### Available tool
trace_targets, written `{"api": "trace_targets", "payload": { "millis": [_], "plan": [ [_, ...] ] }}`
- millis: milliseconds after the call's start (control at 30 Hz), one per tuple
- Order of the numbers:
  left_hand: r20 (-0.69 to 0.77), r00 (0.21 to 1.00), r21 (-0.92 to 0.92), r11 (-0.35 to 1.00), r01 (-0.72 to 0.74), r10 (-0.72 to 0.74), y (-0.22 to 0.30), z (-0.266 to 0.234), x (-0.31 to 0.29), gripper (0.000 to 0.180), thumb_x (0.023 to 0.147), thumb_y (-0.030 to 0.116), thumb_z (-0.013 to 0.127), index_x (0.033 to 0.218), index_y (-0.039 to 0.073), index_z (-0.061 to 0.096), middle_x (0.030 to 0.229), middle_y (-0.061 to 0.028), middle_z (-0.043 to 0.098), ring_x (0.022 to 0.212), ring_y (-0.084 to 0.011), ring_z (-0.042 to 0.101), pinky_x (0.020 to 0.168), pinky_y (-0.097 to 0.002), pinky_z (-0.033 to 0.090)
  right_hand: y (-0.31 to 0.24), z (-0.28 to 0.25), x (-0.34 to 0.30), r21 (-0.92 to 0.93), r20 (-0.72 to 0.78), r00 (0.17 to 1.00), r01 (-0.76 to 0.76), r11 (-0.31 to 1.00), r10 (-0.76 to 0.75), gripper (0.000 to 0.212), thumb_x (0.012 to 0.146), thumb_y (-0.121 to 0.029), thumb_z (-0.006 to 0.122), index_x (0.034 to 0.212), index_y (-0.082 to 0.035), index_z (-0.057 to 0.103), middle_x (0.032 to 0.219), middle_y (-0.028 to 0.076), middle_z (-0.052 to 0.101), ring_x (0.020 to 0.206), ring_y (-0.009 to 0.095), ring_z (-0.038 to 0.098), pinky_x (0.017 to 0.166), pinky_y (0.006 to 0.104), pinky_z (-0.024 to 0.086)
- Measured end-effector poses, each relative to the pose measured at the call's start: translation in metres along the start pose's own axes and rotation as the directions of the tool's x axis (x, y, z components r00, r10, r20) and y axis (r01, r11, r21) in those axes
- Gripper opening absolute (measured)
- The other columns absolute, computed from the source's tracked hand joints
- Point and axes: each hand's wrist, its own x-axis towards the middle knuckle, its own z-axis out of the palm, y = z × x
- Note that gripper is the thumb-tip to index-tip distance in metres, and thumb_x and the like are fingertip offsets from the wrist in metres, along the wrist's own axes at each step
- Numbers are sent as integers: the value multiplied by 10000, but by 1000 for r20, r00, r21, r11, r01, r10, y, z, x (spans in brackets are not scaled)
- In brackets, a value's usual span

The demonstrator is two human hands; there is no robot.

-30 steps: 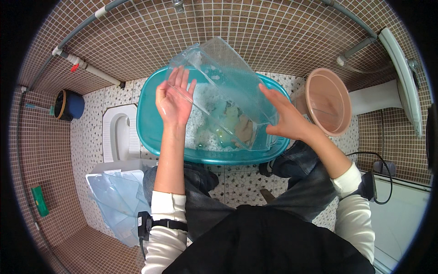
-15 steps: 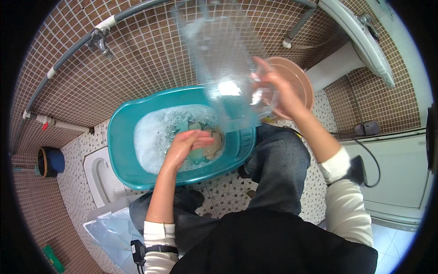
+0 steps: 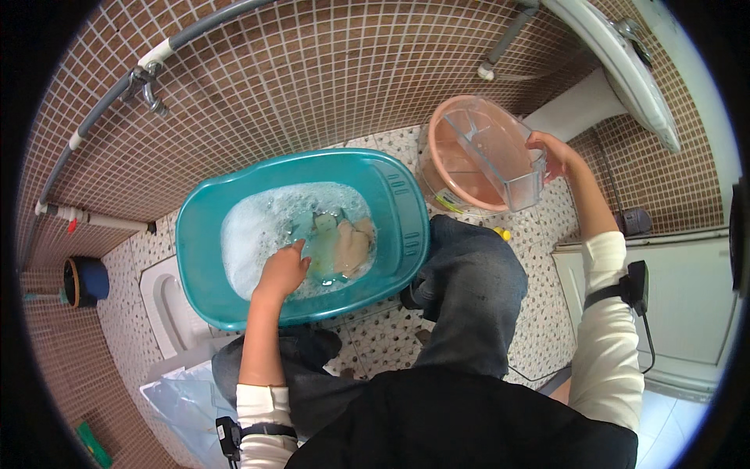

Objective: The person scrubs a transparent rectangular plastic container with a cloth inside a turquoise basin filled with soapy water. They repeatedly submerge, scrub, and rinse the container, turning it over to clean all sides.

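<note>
A clear plastic box (image 3: 488, 156) is tilted over a pink bucket (image 3: 439, 164) on my right. My right hand (image 3: 553, 152) has its fingers hooked round the box's right end. Over the teal tub (image 3: 199, 266), my left hand (image 3: 283, 271) hovers at the foam with nothing in it, its fingers partly bent and apart. White suds (image 3: 254, 227) float on the tub's water. A beige, cloth-like thing (image 3: 353, 248) lies soaking to the right of my left hand, beside a small greenish piece (image 3: 326, 222).
A squat toilet (image 3: 168, 301) is set in the floor left of the tub. Clear plastic sheeting (image 3: 183, 406) lies at lower left. A tap (image 3: 144, 90) juts from the tiled wall. The washbasin (image 3: 617, 70) overhangs the right side. A yellow-capped thing (image 3: 502, 234) stands near my knee.
My right hand has brought the clear box from above the tub, rightward and down, to the pink bucket. My left hand has shifted slightly left and lower over the suds.
</note>
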Motion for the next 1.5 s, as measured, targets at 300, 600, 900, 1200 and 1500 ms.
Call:
{"api": "trace_targets", "payload": {
  "millis": [300,600,900,1200,1500],
  "plan": [
    [-107,994,33,999,-8,11,-9,-4,-9,363,819,174,541,1131,-6,496,932,-199,608,809,-350,602,696,-444,482,-19,10,78,-78,149,955,-249,965,258,1136,550,-647,598,1410,-60,142,1425,274,123,1272,462,203,986,585,214],
    [-67,993,23,995,96,-94,-19,-9,-13,380,828,180,530,1166,10,490,1027,-218,582,882,-383,572,767,-450,458,45,2,190,57,-147,985,-78,995,86,932,672,-684,535,1392,-176,232,1401,160,234,1205,428,268,829,556,351],
    [-535,842,-52,998,48,-68,-23,-69,-119,189,824,179,535,827,-3,590,864,-163,607,849,-339,570,807,-437,435,59,-41,222,-104,-110,993,41,994,-53,875,740,-654,510,1383,-108,275,1384,129,308,1051,317,433,806,531,388],
    [-529,271,-822,565,73,-804,-45,-16,-427,286,884,138,514,1126,-13,529,1100,-130,596,901,-217,616,725,-311,499,-80,115,77,-399,-5,774,579,711,-633,509,850,-385,553,1255,-87,474,1207,105,513,1112,227,472,848,361,418],
    [-254,-9,-893,231,387,-967,-191,56,-421,1123,717,588,598,1328,-149,13,1346,-423,3,1289,-512,65,1047,-444,222,-88,313,-131,-473,593,474,859,195,-651,373,852,-205,570,1178,-31,514,1102,99,552,973,182,521,830,290,413]
  ]
}}
